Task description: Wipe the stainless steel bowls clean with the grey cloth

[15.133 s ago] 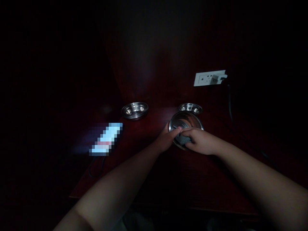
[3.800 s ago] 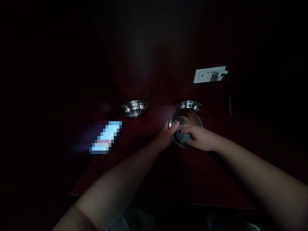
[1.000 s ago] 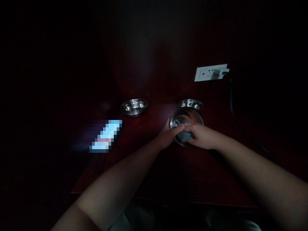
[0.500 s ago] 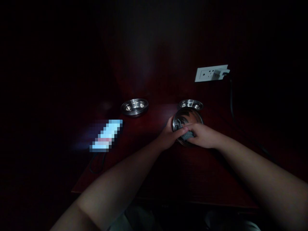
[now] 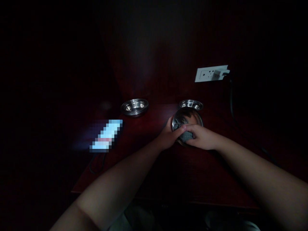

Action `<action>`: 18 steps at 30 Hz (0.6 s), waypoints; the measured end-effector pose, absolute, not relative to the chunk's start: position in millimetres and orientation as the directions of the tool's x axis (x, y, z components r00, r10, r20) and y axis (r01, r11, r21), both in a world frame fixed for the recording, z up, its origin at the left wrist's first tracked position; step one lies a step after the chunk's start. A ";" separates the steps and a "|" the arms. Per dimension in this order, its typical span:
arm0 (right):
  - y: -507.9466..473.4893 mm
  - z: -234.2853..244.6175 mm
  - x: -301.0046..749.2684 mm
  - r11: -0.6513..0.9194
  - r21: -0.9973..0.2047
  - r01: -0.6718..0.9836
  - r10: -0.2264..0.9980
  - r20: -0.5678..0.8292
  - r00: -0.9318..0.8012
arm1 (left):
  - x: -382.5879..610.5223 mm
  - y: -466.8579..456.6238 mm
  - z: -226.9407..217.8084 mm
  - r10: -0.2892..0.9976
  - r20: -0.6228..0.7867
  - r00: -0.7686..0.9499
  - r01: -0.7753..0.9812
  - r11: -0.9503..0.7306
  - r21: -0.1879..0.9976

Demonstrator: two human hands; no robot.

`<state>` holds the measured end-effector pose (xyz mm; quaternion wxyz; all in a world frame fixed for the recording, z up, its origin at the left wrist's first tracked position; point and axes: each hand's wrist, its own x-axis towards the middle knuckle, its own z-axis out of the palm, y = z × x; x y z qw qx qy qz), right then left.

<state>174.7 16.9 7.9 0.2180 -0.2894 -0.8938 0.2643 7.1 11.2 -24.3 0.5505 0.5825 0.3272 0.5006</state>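
Note:
My left hand [image 5: 167, 136] grips the left rim of a shiny metal bowl [image 5: 193, 116], its thumb lying over the inside edge. The bowl is tilted so that its inside faces me. Inside it, my right hand [image 5: 201, 137] presses a grey textured cloth [image 5: 185, 137] against the metal; its fingers are closed over the cloth and partly hidden. Just behind the held bowl rests another metal bowl [image 5: 191, 104], partly covered by it. Farther left stands a stack of metal bowls [image 5: 134, 107].
A lit phone [image 5: 107, 136], its screen blurred out, leans at the left with a cable [image 5: 103, 162] below it. On the back wall, a socket plate [image 5: 204, 74] holds a plug with a dark cord [image 5: 231, 102] hanging down. The dark red table [image 5: 149, 179] ends near me.
My right hand has shifted very slightly down and left inside the bowl with the cloth. My left hand and the bowl stay almost in place.

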 end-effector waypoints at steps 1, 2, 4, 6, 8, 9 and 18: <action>16.4 7.4 173.8 0.695 -0.604 0.389 0.633 0.257 -0.731 | 7.1 11.5 -24.4 0.932 0.224 0.284 -0.168 -0.182 0.969; 15.8 7.0 172.9 0.698 -0.609 0.378 0.634 0.278 -0.722 | 7.1 11.7 -24.5 0.932 0.226 0.283 -0.168 -0.183 0.969; 14.8 6.6 171.8 0.702 -0.617 0.356 0.634 0.312 -0.708 | 7.3 11.6 -24.1 0.933 0.229 0.277 -0.169 -0.187 0.968; 14.2 6.7 171.6 0.702 -0.622 0.347 0.631 0.317 -0.708 | 7.7 11.2 -23.6 0.937 0.227 0.266 -0.167 -0.187 0.968; 14.4 7.2 172.5 0.692 -0.625 0.362 0.634 0.286 -0.718 | 8.2 10.6 -23.2 0.938 0.222 0.267 -0.165 -0.183 0.969; 14.7 7.5 173.2 0.681 -0.627 0.378 0.640 0.258 -0.724 | 8.4 10.4 -23.1 0.938 0.219 0.268 -0.165 -0.179 0.970; 18.4 8.7 177.3 0.661 -0.606 0.443 0.645 0.156 -0.748 | 9.2 11.4 -24.3 0.941 0.215 0.260 -0.164 -0.176 0.971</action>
